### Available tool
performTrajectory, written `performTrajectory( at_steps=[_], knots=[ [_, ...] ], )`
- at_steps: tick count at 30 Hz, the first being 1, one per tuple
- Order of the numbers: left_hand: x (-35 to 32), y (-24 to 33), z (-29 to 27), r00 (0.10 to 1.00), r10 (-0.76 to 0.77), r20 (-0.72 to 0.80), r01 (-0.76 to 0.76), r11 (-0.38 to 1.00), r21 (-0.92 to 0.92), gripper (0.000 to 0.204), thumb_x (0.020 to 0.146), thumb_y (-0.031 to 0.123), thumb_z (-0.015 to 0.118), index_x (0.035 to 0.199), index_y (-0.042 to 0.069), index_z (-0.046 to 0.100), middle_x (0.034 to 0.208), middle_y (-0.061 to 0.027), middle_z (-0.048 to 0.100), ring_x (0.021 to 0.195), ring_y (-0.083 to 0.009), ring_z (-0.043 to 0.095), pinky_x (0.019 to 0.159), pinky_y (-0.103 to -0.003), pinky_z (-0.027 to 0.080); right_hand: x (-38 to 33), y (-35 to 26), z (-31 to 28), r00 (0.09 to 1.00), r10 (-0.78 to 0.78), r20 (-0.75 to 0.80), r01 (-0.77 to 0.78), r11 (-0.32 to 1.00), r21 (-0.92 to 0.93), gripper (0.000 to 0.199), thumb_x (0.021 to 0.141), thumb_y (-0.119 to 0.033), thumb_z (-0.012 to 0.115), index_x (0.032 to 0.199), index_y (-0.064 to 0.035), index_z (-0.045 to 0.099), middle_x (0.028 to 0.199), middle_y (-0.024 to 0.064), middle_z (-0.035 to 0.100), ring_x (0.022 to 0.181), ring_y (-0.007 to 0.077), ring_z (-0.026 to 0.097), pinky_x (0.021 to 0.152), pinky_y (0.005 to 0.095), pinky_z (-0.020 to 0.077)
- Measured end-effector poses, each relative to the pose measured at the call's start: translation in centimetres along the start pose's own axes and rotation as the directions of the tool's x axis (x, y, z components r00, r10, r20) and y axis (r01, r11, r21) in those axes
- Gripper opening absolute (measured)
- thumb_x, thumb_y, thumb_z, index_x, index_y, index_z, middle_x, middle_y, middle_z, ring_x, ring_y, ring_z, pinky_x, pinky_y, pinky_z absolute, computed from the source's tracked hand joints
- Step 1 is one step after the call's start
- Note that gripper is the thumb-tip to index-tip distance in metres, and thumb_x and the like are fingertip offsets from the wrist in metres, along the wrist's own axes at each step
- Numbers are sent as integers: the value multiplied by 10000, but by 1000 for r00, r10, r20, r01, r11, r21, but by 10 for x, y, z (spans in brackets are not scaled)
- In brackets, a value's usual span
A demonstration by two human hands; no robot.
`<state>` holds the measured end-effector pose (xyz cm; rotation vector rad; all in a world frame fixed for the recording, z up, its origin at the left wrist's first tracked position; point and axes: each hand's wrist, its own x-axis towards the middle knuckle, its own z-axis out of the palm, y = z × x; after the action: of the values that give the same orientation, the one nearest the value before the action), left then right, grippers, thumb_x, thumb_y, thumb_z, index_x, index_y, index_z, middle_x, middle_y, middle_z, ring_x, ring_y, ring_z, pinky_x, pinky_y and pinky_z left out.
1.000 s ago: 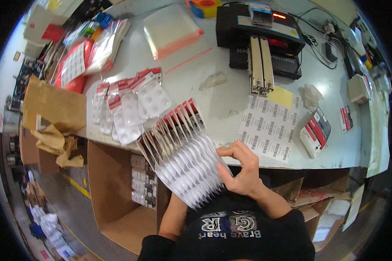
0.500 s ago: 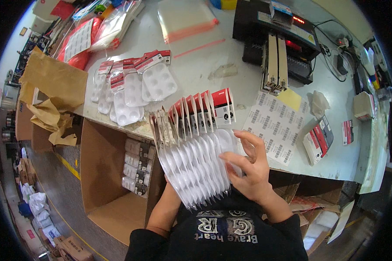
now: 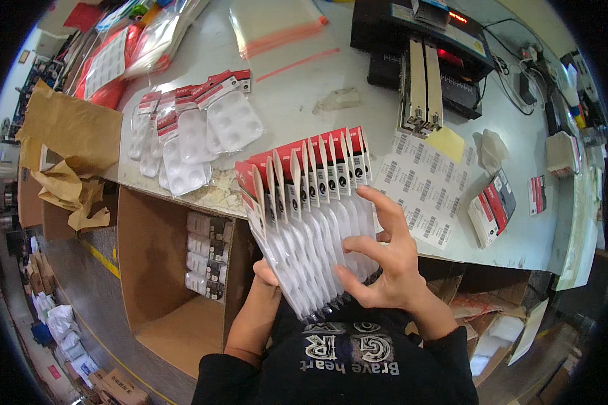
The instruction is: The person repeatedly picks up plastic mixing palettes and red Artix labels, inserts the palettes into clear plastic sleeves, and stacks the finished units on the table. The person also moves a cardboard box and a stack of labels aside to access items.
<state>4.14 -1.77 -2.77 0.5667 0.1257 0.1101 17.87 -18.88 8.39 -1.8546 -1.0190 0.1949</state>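
Note:
A fanned row of packaged white paint palettes (image 3: 311, 250), each in a clear bag with a red, white and black header card, stands upright in front of my chest. My left hand (image 3: 267, 273) grips the row from its lower left; most of its fingers are hidden behind the bags. At the right end, my right hand (image 3: 392, 263) has its fingers spread apart, with the fingertips at the outermost bags. Whether they press on the plastic I cannot tell. More bagged palettes (image 3: 192, 135) lie overlapping on the table to the left.
A black machine (image 3: 422, 61) with a lit display stands at the back right. Barcode label sheets (image 3: 422, 196) and a stack of header cards (image 3: 490, 212) lie right of my hands. An open cardboard box (image 3: 152, 270) sits below the table's front edge. Brown paper (image 3: 74, 135) is at the left.
The header cards now stand more spread and evenly separated, showing more of their red tops. My right hand has shifted slightly down, with its fingers wider apart. The left hand still supports the row.

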Motion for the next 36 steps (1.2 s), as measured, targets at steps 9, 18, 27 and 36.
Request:
performTrajectory(
  at_steps=[9,18,27,36],
  knots=[
    [1,4,4,996,-89,-2,89,996,-18,998,565,310,666,1425,-14,277,1419,-179,398,1301,-330,404,1104,-446,285,1,1,10,995,-3,-95,5,1000,28,249,614,-100,747,841,-164,666,1387,196,405,1214,442,466,872,419,504],
    [8,0,8,989,-147,-32,144,987,-69,1115,459,258,727,1427,-29,253,1404,-204,405,1283,-334,429,1099,-432,301,2,3,2,982,-180,60,185,978,-92,354,578,-78,729,908,-205,706,1438,196,358,1222,559,386,938,482,460],
    [14,17,21,981,-183,-61,193,927,321,1165,550,597,696,1450,35,216,1457,-142,328,1319,-312,365,1111,-457,289,2,-6,5,998,-54,30,53,997,60,260,616,-197,767,856,-145,679,1436,220,351,1279,565,289,1002,536,335],
    [23,3,25,995,-67,-68,65,997,-28,1058,449,206,708,1397,-30,300,1349,-186,464,1229,-329,477,1076,-446,341,1,1,15,984,-137,114,142,989,-35,587,660,-195,743,1193,-393,602,1515,183,235,1268,616,248,913,627,335]
  ],
)
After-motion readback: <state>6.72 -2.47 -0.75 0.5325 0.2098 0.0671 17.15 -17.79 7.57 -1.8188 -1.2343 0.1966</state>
